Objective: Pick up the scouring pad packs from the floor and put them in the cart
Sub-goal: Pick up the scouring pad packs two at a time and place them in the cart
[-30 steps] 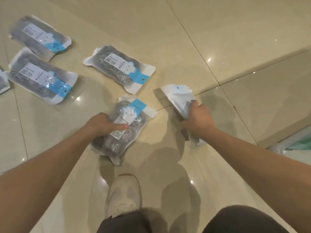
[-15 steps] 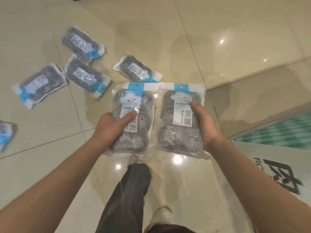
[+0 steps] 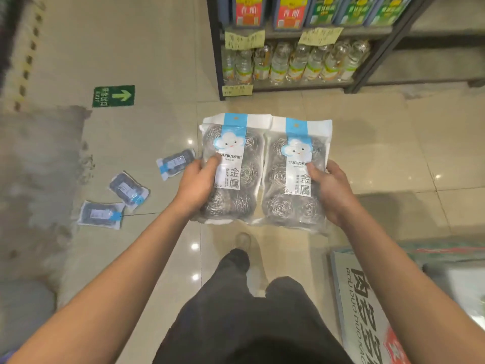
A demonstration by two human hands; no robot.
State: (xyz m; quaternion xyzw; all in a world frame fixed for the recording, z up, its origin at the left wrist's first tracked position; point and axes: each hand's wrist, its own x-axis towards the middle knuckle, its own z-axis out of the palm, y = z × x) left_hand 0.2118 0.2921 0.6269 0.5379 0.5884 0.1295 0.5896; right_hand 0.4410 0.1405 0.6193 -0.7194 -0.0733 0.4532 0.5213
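Note:
I hold two clear scouring pad packs side by side at chest height, each with steel wool balls, a blue header strip and a white cloud label. My left hand (image 3: 197, 185) grips the left pack (image 3: 237, 148) by its left edge, thumb on the label. My right hand (image 3: 331, 189) grips the right pack (image 3: 294, 206) by its right edge. Three more packs lie on the tiled floor to my left: one (image 3: 175, 163) nearest my left hand, one (image 3: 128, 189) below it, one (image 3: 101, 214) lowest. No cart is clearly visible.
A dark metal shelf rack (image 3: 216, 48) with clear bottles (image 3: 291, 64) stands ahead. A green exit-arrow sticker (image 3: 114, 95) lies on the floor at left. A printed sign or box edge (image 3: 364, 306) is at lower right. My legs and shoe (image 3: 242, 241) are below.
I lifted both packs off the floor and stood up; the view rose and turned toward the shelf, leaving the remaining floor packs farther away at left.

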